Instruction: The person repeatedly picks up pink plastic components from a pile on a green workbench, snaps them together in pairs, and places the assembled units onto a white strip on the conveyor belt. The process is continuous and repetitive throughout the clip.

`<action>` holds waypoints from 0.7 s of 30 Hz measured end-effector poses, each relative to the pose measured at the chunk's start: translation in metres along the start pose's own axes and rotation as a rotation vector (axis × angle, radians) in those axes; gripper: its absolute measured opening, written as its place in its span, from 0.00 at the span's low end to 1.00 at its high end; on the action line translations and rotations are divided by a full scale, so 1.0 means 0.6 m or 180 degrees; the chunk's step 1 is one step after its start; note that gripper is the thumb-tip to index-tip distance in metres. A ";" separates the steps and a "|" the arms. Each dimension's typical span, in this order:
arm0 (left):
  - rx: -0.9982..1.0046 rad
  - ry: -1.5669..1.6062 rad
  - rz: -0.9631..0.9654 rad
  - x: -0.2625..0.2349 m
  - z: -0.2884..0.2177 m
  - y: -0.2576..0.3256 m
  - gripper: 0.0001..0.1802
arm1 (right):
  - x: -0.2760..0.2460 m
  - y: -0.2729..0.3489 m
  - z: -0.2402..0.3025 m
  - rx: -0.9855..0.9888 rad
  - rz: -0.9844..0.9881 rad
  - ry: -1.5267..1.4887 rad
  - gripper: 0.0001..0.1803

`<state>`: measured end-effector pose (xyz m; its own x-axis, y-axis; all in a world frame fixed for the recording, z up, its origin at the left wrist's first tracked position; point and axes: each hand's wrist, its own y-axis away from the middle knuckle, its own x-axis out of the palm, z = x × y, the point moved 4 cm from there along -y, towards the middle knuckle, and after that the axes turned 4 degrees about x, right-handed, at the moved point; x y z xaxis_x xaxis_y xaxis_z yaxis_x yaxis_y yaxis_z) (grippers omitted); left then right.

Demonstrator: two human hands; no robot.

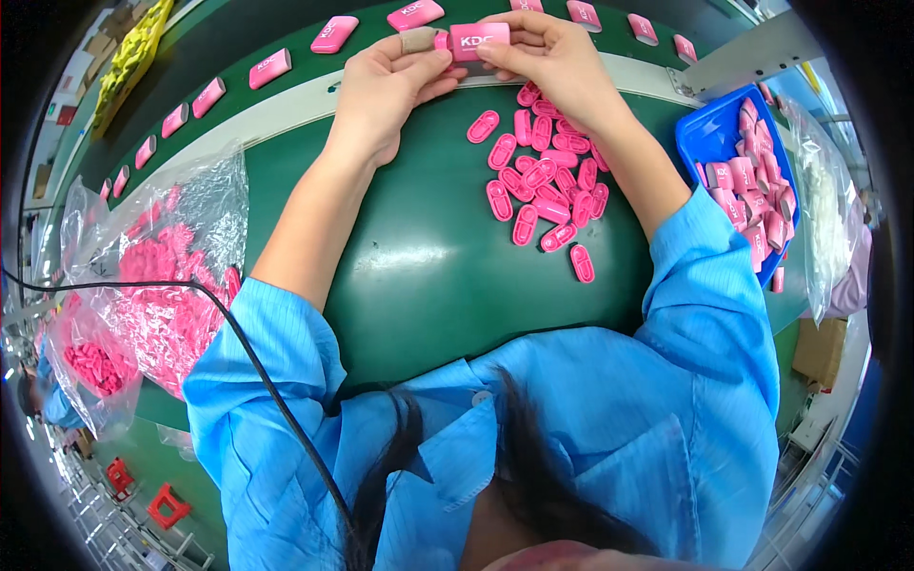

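At the far edge of the green table, my right hand (568, 71) grips a flat pink plastic casing (481, 41) with white lettering, thumb on its face. My left hand (376, 95) is closed at the casing's left end, pinching a small pink end cap (442, 40) against or right beside it; whether the cap is seated I cannot tell. A beige wrap (418, 39) covers one left finger. Between my forearms, toward the right, lies a loose heap of oval pink end caps (539, 172), many with their hollow side up.
Pink casings (270, 68) stand spaced along a green conveyor (371, 49) behind a pale rail (286, 121). A blue bin (687, 143) of casings is at right, near a clear bag (826, 214). Bags of pink parts (167, 285) lie left. A black cable (249, 357) crosses my left sleeve.
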<state>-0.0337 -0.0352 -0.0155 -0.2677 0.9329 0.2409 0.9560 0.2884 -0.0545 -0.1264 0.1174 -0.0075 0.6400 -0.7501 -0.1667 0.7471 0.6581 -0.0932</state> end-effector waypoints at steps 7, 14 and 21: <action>-0.0021 0.0148 -0.0064 -0.003 0.005 0.000 0.19 | 0.010 -0.008 -0.022 0.0391 0.0475 -0.1095 0.12; 0.0368 -0.0686 -0.0013 -0.007 -0.004 -0.005 0.21 | 0.006 -0.001 -0.008 0.0102 0.0170 -0.0367 0.19; 0.1510 -0.2940 -0.0132 0.034 -0.059 0.040 0.16 | 0.021 0.016 0.031 -0.0090 0.0189 -0.0038 0.12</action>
<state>-0.0120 -0.0167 0.0222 -0.4785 0.6644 -0.5741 0.8518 0.1926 -0.4871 -0.1079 0.1131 0.0076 0.6853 -0.7102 -0.1611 0.7024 0.7030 -0.1113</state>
